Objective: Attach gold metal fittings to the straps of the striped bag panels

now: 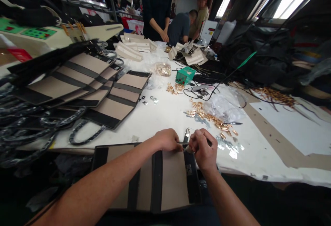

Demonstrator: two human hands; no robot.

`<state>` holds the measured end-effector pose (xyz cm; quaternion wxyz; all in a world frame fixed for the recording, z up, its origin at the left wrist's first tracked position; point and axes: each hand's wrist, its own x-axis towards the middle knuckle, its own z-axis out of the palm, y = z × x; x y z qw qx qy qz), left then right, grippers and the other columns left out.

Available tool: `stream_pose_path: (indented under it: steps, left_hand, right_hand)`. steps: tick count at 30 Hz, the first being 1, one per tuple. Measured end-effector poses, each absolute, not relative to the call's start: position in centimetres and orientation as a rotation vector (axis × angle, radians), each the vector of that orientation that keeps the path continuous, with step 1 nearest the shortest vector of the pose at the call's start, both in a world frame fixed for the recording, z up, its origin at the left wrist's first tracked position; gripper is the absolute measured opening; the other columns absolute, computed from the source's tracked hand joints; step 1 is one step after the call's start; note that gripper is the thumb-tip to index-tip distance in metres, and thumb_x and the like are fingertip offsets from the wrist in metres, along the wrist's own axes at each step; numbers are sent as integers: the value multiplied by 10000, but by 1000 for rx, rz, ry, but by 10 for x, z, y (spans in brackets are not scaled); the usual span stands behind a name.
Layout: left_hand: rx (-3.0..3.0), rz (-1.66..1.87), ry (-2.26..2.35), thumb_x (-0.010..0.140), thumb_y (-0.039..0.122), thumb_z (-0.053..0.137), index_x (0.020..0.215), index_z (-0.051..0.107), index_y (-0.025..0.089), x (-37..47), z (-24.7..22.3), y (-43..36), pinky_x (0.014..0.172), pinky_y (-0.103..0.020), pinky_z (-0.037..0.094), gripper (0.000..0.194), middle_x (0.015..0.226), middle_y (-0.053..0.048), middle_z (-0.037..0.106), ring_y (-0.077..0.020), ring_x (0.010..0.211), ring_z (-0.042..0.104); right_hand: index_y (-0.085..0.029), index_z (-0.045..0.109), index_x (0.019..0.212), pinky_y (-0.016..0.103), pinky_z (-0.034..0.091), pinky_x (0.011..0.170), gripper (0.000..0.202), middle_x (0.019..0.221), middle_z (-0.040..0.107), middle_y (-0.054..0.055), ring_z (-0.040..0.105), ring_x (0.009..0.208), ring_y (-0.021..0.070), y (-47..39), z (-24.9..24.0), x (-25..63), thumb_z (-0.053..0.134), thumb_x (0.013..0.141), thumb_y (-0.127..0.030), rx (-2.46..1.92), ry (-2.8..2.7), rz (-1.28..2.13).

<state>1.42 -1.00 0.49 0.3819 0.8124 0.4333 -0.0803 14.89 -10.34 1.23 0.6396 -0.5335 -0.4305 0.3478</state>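
A flat bag panel (174, 181), beige with black strips and black edging, lies in front of me over the table's near edge. My left hand (167, 140) is closed at its far edge, with thumb and fingers pressed together at the black strip. My right hand (206, 149) is closed round a slim tool with a dark handle (209, 142), whose working end comes down at the panel's far right corner. Just beyond that corner lies a silver metal fitting (186, 134). A small square plate or cut-out (189, 169) shows on the right black strip.
Similar panels with rope handles (86, 134) are stacked at left. Gold-coloured hardware (218, 121), thin metal plates (230, 146), a plastic bag (224, 107) and a green box (185, 75) with a cable lie on the white table. Several people (156, 12) are at the far end.
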Motion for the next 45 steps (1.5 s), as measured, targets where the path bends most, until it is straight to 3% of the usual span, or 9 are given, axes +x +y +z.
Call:
stream_pose_path:
  steps: [7,14,19,31,38,45]
  left_hand:
    - [2031,-217,1084,650,541,711,559,618,216,15,2,-8,523,-294,279,351,513,32,518,-148,552,485]
    - [2040,-225,1111,648,542,681,561,640,222,14,5,-9,544,-295,313,334,520,12,536,-165,559,503]
    - [2037,-230,1115,661,552,679,602,676,225,15,3,-8,549,-292,336,332,550,6,575,-177,596,543]
    - [2063,-174,1064,685,550,655,580,634,209,13,-7,-9,541,-286,304,357,521,23,511,-147,557,489]
    - [2085,-163,1057,681,535,671,647,693,204,12,-6,-9,549,-287,337,334,576,-7,592,-169,589,553]
    - [2079,-170,1038,734,468,625,674,725,240,5,1,-10,554,-271,367,256,605,3,646,-170,602,581]
  right_hand:
    - [-192,582,662,254,338,414,332,488,457,-54,447,413,106,-101,42,155,616,939,-372,-1082,-996,793]
    - [-216,473,603,264,316,436,384,491,430,-53,422,437,111,-107,19,151,609,941,-336,-1122,-1018,833]
    - [-232,462,637,263,304,416,346,499,395,-71,369,409,103,-107,21,149,602,932,-347,-1044,-925,824]
    - [-228,457,611,286,352,511,384,540,461,-33,427,518,131,-109,16,137,604,919,-403,-1239,-1212,730]
    - [-209,491,608,289,339,543,372,573,485,-25,425,541,124,-107,17,139,574,942,-347,-1290,-1456,671]
    - [-233,436,620,272,324,456,383,494,428,-59,409,442,116,-105,17,146,574,953,-364,-1141,-1149,823]
